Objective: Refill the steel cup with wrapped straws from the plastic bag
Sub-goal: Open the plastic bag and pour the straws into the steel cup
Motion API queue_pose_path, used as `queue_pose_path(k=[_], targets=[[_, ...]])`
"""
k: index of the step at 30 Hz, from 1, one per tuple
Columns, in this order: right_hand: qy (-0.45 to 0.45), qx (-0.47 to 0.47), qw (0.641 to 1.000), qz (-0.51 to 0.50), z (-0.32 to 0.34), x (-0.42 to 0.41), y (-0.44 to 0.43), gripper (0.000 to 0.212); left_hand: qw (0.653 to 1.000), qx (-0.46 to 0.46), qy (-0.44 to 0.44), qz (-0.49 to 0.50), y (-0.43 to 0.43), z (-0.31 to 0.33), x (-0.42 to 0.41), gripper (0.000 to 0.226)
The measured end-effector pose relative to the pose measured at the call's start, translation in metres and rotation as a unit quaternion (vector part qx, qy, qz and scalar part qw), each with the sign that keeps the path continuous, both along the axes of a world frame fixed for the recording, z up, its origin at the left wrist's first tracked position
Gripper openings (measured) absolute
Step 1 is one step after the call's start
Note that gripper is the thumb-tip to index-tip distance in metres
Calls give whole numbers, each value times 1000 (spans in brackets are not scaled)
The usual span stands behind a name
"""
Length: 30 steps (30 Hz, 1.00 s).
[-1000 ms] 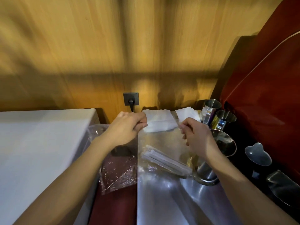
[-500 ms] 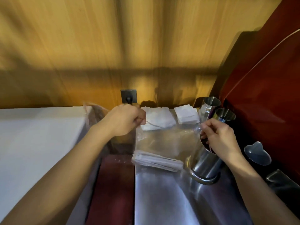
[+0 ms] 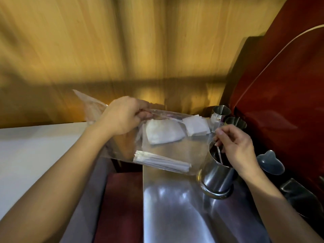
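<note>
Whereas the plastic bag [image 3: 175, 146] hung lower half a second earlier, the left hand [image 3: 122, 116] has now raised its pinched upper edge, tilting the bag toward the steel cup [image 3: 217, 174]. The wrapped straws [image 3: 161, 162] lie bundled along the bag's lower edge, just left of the cup, above the steel surface [image 3: 175, 207]. The right hand [image 3: 236, 146] remains at the cup's rim, fingers pinching the bag's mouth there.

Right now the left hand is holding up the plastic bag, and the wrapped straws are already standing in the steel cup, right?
Not quite. The left hand does hold up the plastic bag, but the wrapped straws are still inside the bag, lying flat in a bundle, not in the steel cup. The head view shows this.
</note>
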State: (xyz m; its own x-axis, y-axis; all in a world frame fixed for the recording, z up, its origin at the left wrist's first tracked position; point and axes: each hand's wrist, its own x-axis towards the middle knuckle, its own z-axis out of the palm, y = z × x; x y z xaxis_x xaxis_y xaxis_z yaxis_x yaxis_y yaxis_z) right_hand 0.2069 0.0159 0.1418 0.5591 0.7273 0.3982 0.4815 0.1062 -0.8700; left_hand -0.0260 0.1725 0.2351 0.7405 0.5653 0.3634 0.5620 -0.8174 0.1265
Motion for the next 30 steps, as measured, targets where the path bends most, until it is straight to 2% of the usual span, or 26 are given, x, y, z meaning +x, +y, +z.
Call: queue_pose_path(k=[5,12,15,19,26,30], targets=[[27,53,998,28,26,-3,7,23,999,0,-39,3,2,38,-4,10],[-30,146,987,61,87,-2,6,18,997,-16,-78,9,9,79,-6,8],[-42,177,982,47,113,2,0,19,995,-22,-93,-21,3,94,-3,15],[-48,225,973,32,132,10,-16,23,993,2,-106,-55,-8,107,9,14],[-61,246,967,-42,133,28,-54,16,988,68,-114,-82,-31,116,48,12],[-56,249,962,-91,135,39,-82,18,983,62,-129,-114,-45,117,75,13]])
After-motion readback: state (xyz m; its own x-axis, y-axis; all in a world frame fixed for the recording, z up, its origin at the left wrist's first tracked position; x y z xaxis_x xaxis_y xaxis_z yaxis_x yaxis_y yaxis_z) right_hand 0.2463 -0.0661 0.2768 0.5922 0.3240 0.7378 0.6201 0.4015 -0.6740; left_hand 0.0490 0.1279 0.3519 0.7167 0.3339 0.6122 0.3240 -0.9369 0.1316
